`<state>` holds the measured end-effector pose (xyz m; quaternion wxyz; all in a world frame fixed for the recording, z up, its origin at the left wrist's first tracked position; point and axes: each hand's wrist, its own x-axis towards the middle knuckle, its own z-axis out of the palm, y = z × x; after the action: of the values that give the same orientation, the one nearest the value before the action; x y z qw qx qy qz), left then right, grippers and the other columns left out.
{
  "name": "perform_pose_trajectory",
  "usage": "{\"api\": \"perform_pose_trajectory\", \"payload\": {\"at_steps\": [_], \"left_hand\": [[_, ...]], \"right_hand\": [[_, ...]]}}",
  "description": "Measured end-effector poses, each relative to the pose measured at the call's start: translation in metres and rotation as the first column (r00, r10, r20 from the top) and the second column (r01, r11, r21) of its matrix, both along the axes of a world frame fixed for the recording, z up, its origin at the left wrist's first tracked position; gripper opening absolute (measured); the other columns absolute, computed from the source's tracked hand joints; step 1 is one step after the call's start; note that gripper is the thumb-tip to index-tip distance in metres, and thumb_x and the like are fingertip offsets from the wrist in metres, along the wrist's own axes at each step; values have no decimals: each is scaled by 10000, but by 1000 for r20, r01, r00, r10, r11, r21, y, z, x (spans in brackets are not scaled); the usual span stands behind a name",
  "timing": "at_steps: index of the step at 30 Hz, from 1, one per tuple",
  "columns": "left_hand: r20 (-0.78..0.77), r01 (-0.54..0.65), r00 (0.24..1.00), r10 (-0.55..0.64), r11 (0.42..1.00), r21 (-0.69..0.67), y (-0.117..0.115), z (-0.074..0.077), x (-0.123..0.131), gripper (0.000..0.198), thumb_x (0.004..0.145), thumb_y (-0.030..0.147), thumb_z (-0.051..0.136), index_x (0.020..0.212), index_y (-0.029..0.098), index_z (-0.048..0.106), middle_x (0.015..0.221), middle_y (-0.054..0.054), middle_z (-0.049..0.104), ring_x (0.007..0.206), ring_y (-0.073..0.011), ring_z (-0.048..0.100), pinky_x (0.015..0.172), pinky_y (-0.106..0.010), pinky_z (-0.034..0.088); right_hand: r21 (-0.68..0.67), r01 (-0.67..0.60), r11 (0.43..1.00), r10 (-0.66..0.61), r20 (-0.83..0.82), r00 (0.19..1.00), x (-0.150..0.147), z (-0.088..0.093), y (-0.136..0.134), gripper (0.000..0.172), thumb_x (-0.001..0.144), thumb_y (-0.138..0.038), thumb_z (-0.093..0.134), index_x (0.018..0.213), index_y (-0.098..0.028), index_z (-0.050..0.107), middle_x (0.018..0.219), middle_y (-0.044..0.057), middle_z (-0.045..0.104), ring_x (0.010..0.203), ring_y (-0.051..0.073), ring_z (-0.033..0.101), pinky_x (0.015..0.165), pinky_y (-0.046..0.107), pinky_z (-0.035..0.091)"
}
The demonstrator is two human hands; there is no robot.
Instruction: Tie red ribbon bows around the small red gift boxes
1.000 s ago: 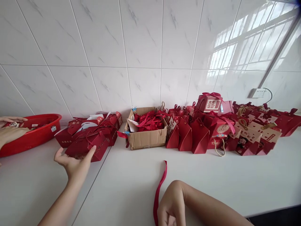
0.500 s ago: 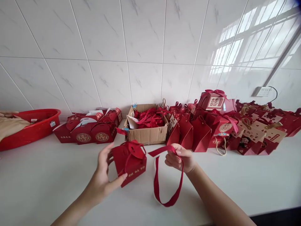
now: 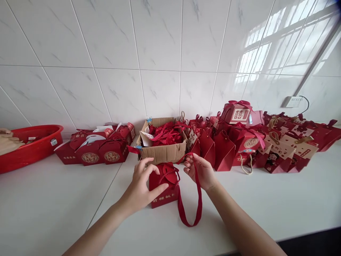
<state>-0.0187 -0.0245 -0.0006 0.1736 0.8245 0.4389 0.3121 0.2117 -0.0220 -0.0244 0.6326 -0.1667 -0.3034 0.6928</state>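
A small red gift box [image 3: 165,192] with gold lettering stands on the white counter [image 3: 53,206] in front of me. My left hand [image 3: 141,186] grips its left side and top, fingers curled around it. My right hand [image 3: 198,170] pinches a red ribbon [image 3: 190,208] just right of the box's top. The ribbon hangs from those fingers in a long loop that reaches down onto the counter.
A cardboard box [image 3: 162,151] full of red ribbons stands right behind the gift box. Several red boxes [image 3: 98,149] sit at the left, many red gift bags [image 3: 255,142] at the right. A red basin [image 3: 29,145] stands far left. The counter's front edge runs lower right.
My left hand took a red box from the left stack and carried it right to the middle. My right hand lifted the ribbon off the counter and brought it to the box's top.
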Motion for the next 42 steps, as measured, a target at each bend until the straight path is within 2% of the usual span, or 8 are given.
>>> {"api": "perform_pose_trajectory", "payload": {"at_steps": [5,8,10,15,19,30,36,42], "left_hand": [[-107,70,992,-60,992,100,-19,8,7,168,820,369,564,728,228,559,1347,-54,442,1346,-320,218,1070,-537,283],[-130,280,953,-274,959,36,-29,11,3,175,772,427,627,779,252,629,1432,-22,364,1364,-348,135,1075,-534,256],[-62,355,934,-353,935,27,-27,12,0,253,735,496,647,832,262,650,1375,-50,431,1336,-363,185,1069,-535,245],[274,68,958,-80,996,55,8,6,5,221,842,405,542,760,203,578,916,-68,610,1000,-250,514,958,-403,362],[407,101,913,-31,983,-151,33,-5,6,284,844,458,525,801,192,615,936,-61,637,968,-237,561,893,-328,411],[440,205,898,-30,911,-357,40,-29,1,447,893,545,357,941,187,620,885,-47,669,869,-223,611,777,-297,465],[367,160,930,-21,922,-352,37,-30,-4,436,864,536,419,665,188,590,691,-36,621,734,-232,568,686,-311,426],[365,90,930,32,946,-311,37,-33,-8,422,853,494,473,544,211,424,634,1,460,645,-184,448,634,-285,356]], "right_hand": [[-18,-6,1000,5,-44,999,4,-6,4,123,804,-275,602,741,-181,554,738,-11,511,626,91,488,586,221,425],[-13,-18,1000,17,-60,998,5,-7,5,130,796,-275,613,738,-176,552,713,-15,496,622,88,473,590,217,423],[1,-31,1000,31,-63,998,6,-7,5,145,791,-249,618,703,-175,530,643,-32,447,584,82,436,579,212,411],[65,-85,994,89,-49,995,5,-1,0,205,750,-171,641,642,-175,468,517,-67,283,512,78,328,550,209,364],[104,-139,985,141,-11,990,4,2,-6,233,742,-196,653,610,-173,462,474,-70,253,496,86,299,548,227,340],[84,-195,977,189,72,979,-1,-6,-5,208,722,-234,650,590,-168,503,477,-49,363,499,96,375,567,254,324],[16,-135,991,133,88,987,2,-5,-4,97,693,-239,609,641,-174,559,672,17,562,641,142,516,618,279,383],[-100,-45,994,54,84,995,1,-7,-2,137,700,-280,637,668,-188,541,699,1,595,611,130,540,609,271,408]]}}
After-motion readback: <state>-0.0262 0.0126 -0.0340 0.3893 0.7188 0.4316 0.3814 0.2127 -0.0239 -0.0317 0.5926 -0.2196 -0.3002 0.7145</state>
